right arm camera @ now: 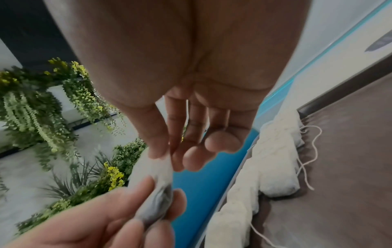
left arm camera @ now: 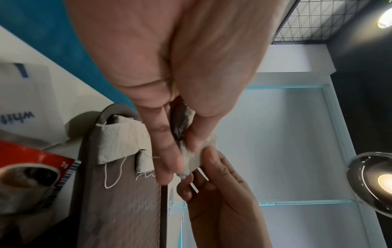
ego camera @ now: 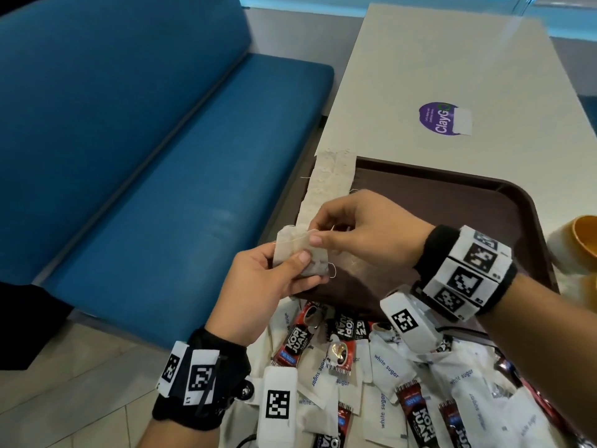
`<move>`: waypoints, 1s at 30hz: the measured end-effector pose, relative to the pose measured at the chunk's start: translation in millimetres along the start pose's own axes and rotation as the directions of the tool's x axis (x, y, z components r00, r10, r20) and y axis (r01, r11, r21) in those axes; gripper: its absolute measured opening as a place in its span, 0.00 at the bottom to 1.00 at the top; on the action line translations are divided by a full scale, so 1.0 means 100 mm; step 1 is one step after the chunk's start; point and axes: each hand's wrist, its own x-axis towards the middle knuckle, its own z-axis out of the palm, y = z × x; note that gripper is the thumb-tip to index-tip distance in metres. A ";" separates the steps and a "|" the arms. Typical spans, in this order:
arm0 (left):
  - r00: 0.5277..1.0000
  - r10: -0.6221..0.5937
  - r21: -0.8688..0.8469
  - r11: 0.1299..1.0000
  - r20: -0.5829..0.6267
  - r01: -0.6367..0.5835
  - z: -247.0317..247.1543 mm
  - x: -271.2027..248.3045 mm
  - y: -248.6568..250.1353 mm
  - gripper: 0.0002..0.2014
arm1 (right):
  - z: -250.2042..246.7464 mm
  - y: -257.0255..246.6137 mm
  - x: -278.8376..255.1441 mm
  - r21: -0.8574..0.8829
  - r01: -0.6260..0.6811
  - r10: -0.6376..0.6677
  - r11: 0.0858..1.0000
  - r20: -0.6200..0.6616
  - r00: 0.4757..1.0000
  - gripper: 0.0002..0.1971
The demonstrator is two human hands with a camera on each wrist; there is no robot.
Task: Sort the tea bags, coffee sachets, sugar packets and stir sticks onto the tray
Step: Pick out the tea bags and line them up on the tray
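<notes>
Left hand [ego camera: 258,279] grips tea bag [ego camera: 298,253] | right hand [ego camera: 361,227] fingers pinch its top corner | bag upright

Both hands bare. Left wrist [ego camera: 200,386]: black band carrying white blocks printed with black square codes, a black strap and a screw mount. Right wrist [ego camera: 465,276]: matching black band, white coded blocks. A white coded camera housing [ego camera: 277,405] projects from each band; a black cable trails below.
</notes>
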 end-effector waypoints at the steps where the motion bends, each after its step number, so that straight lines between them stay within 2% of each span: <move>1: 1.000 -0.003 0.004 1.000 -0.005 0.003 0.00 -0.01 0.00 0.12 | 0.00 0.04 0.00 0.009 0.009 -0.008 1.000 -0.021 1.000 0.05; 6: 0.994 -0.014 -0.022 1.000 -0.109 0.011 -0.08 -0.02 -0.01 0.08 | -0.16 0.27 0.00 0.002 -0.055 0.054 0.998 -0.164 0.985 0.03; 9: 0.993 -0.003 -0.024 1.000 -0.120 0.000 -0.10 -0.02 -0.01 0.10 | -0.26 0.42 0.04 -0.045 -0.147 0.133 0.988 -0.225 0.965 0.05; 14: 0.995 -0.002 -0.004 1.000 -0.103 0.002 -0.08 -0.01 -0.02 0.15 | -0.18 0.48 0.11 0.090 -0.238 0.244 0.967 -0.063 0.968 0.07; 16: 0.996 -0.008 -0.006 1.000 -0.094 0.007 -0.07 0.00 -0.03 0.16 | -0.12 0.52 0.16 0.095 -0.286 0.290 0.954 -0.033 0.956 0.08; 18: 0.996 -0.011 -0.010 1.000 -0.091 0.010 -0.07 0.00 -0.03 0.16 | -0.06 0.56 0.23 0.103 -0.326 0.333 0.940 -0.063 0.941 0.08; 23: 0.995 -0.020 -0.027 0.999 -0.098 0.017 -0.09 0.02 -0.03 0.16 | -0.04 0.55 0.29 0.353 -0.343 0.408 0.871 -0.128 0.904 0.07; 30: 0.997 -0.002 -0.015 1.000 -0.075 0.001 -0.12 0.02 -0.05 0.20 | -0.03 0.56 0.35 0.285 -0.402 0.463 0.870 -0.194 0.865 0.12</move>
